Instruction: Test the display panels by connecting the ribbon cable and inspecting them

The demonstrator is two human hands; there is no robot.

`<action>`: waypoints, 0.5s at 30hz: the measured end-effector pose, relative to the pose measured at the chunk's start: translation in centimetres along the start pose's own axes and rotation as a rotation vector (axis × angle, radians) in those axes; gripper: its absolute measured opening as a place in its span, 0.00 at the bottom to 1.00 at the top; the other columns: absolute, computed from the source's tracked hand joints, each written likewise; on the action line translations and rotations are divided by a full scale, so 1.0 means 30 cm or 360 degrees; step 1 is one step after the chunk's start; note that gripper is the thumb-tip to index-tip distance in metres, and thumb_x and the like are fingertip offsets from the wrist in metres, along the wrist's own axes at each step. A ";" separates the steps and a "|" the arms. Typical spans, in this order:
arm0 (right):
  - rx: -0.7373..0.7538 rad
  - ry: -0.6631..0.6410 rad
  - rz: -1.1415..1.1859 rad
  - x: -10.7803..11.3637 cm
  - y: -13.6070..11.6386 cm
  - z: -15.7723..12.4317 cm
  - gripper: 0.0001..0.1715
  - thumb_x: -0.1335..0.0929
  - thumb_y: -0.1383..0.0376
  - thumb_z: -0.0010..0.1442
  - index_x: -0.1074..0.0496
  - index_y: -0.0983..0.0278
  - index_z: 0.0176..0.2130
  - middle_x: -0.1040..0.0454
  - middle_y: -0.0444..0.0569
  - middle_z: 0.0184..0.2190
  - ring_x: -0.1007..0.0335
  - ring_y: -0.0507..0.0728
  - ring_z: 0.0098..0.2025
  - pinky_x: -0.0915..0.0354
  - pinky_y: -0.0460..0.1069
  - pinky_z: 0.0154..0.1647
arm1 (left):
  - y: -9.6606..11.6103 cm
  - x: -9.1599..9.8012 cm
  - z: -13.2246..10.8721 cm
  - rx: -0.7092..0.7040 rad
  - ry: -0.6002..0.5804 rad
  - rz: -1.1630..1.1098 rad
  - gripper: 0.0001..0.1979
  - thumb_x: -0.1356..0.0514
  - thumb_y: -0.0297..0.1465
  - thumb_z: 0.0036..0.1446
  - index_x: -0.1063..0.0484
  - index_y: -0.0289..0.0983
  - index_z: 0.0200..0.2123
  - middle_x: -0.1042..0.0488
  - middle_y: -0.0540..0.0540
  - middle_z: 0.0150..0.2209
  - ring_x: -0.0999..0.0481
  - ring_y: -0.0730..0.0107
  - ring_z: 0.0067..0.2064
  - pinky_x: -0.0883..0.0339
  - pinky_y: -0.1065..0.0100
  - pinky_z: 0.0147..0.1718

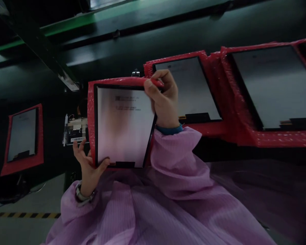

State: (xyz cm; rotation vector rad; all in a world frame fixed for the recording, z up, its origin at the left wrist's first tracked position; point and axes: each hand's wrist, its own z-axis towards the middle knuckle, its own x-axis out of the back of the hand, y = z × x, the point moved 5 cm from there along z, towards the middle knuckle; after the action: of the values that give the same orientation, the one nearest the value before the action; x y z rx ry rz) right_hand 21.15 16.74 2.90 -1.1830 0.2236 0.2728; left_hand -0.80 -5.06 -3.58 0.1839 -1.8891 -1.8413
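Observation:
A flat display panel with a silvery back and black edges lies on red bubble wrap in front of me. At its lower left corner, my left hand grips it, the thumb over the edge and the other fingers to the left, partly behind the wrap. Thumb and fingers of my right hand pinch the red wrap at the panel's upper right corner. Just left of the panel sits an opened device with a circuit board, partly covered by the wrap.
Two more panels on red wrap, a nearer panel and a farther panel, lie to the right. Another wrapped panel is at far left. A dark metal bar slants across the upper left. Yellow-black tape marks the floor.

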 end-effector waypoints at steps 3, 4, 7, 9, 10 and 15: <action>-0.0094 0.0104 0.0125 0.032 0.000 0.007 0.17 0.26 0.57 0.57 0.37 0.59 0.34 0.45 0.38 0.27 0.46 0.46 0.26 0.42 0.44 0.29 | -0.010 0.003 -0.010 0.0346 -0.0023 -0.0324 0.39 0.28 0.45 0.48 0.36 0.47 0.62 0.26 0.43 0.56 0.20 0.63 0.47 0.22 0.67 0.42; -0.0114 0.0121 0.0148 0.037 0.004 0.007 0.17 0.26 0.58 0.56 0.38 0.59 0.34 0.45 0.38 0.26 0.47 0.46 0.25 0.43 0.44 0.28 | -0.012 0.004 -0.013 0.0428 -0.0028 -0.0383 0.33 0.28 0.46 0.47 0.29 0.44 0.56 0.22 0.44 0.50 0.20 0.65 0.44 0.23 0.69 0.41; -0.0232 0.0101 0.0172 0.031 0.031 -0.002 0.17 0.26 0.59 0.56 0.38 0.60 0.34 0.45 0.37 0.26 0.44 0.45 0.24 0.42 0.43 0.27 | 0.005 0.003 -0.017 0.0473 -0.0080 -0.0376 0.28 0.25 0.41 0.44 0.23 0.42 0.49 0.20 0.47 0.45 0.20 0.65 0.44 0.23 0.70 0.43; -0.0365 0.0082 0.0199 0.013 0.057 -0.015 0.16 0.26 0.59 0.56 0.37 0.60 0.35 0.43 0.37 0.26 0.42 0.45 0.25 0.42 0.42 0.26 | 0.034 0.008 -0.013 0.0400 -0.0098 -0.0331 0.29 0.25 0.39 0.44 0.23 0.42 0.51 0.20 0.47 0.45 0.20 0.63 0.45 0.23 0.67 0.45; -0.0439 0.0082 0.0229 0.001 0.071 -0.024 0.16 0.26 0.60 0.55 0.37 0.60 0.34 0.42 0.37 0.26 0.41 0.45 0.25 0.42 0.42 0.26 | 0.050 0.018 -0.009 0.0389 -0.0068 -0.0338 0.28 0.25 0.39 0.44 0.23 0.41 0.51 0.20 0.47 0.43 0.19 0.62 0.43 0.22 0.67 0.42; -0.0782 0.0003 0.0420 -0.087 0.134 -0.084 0.14 0.33 0.53 0.59 0.36 0.60 0.35 0.36 0.40 0.27 0.41 0.47 0.24 0.47 0.42 0.18 | 0.122 0.212 0.070 0.0353 0.0391 -0.0482 0.28 0.23 0.39 0.37 0.21 0.37 0.43 0.25 0.50 0.25 0.30 0.74 0.22 0.36 0.74 0.18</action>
State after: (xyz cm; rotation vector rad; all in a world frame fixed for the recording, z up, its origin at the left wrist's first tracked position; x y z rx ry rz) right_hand 17.30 15.58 -0.71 -1.6412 0.3265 0.5813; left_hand -6.36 -5.57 1.63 0.7735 -1.9661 -1.6923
